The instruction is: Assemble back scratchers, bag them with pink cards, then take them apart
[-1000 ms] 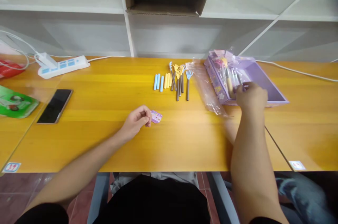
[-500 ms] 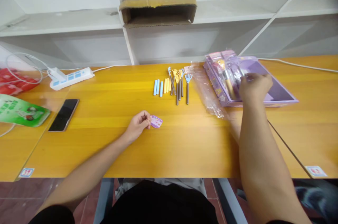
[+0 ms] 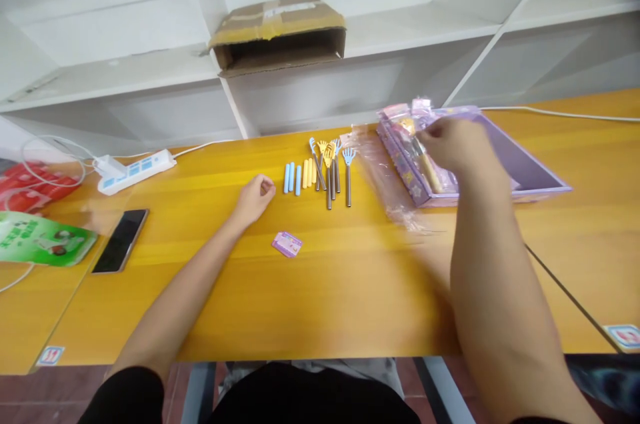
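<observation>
Head view places the tan-handled tool [image 3: 430,173] in the purple box [image 3: 523,154], its long axis slanting toward the near right, just beside the nearer right hand [image 3: 456,145], whose grip is unclear, while the left hand [image 3: 256,199], loosely curled around nothing visible, is well apart.

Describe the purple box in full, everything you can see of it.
The purple box is an open-topped, shallow tray, apparently of printed card, with a plain lilac inside and pale, flower-like motifs on its outer left wall. It sits upright and slightly angled on the right half of the wooden table, towards the back. Clear packets are heaped at its left end, around a tan handle. The right hand is over it; whether it grips anything is unclear.
</observation>
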A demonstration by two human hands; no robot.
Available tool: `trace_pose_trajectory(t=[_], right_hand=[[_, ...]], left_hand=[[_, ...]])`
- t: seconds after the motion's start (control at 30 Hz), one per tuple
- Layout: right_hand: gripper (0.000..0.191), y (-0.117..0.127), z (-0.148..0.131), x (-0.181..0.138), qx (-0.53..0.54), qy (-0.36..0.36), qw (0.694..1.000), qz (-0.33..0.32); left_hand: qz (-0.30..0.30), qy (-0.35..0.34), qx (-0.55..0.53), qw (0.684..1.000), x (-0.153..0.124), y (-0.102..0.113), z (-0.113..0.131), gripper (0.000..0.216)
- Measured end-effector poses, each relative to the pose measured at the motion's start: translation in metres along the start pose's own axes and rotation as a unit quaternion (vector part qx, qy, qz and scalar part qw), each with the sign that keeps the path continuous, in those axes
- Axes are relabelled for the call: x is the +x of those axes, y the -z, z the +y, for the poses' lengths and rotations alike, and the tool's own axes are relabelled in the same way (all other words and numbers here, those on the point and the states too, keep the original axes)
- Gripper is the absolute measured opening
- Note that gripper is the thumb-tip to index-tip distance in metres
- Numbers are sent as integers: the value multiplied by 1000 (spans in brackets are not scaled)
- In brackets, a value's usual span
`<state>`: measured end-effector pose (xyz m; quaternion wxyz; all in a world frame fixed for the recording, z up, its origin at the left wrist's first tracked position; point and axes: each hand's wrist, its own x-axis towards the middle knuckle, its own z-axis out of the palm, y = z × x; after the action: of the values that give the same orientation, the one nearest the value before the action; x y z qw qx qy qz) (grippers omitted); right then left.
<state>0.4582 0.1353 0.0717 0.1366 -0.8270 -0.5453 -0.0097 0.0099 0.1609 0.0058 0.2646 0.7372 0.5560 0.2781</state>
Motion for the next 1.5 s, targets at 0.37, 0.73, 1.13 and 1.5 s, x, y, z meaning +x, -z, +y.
trace_pose_trajectory(t=[0.37,0.73,1.13,1.5], right_hand=[[47,-84,-113,-48,-45,87,981,-165],[15,-53,-105,-64,233,115,964,-54],[29,-76,-113,-169,750,72,605,-257],[30,-84,-110,-178,750,41,584,-307]], left_hand=[[22,-23,166,986,7,-32,-4,9],[-52,-12,131,990,-15,4,3,30],[-126,-149,-18,981,-100,28,-13,25],[-138,-115,-44,983,-122,19,-12,33]])
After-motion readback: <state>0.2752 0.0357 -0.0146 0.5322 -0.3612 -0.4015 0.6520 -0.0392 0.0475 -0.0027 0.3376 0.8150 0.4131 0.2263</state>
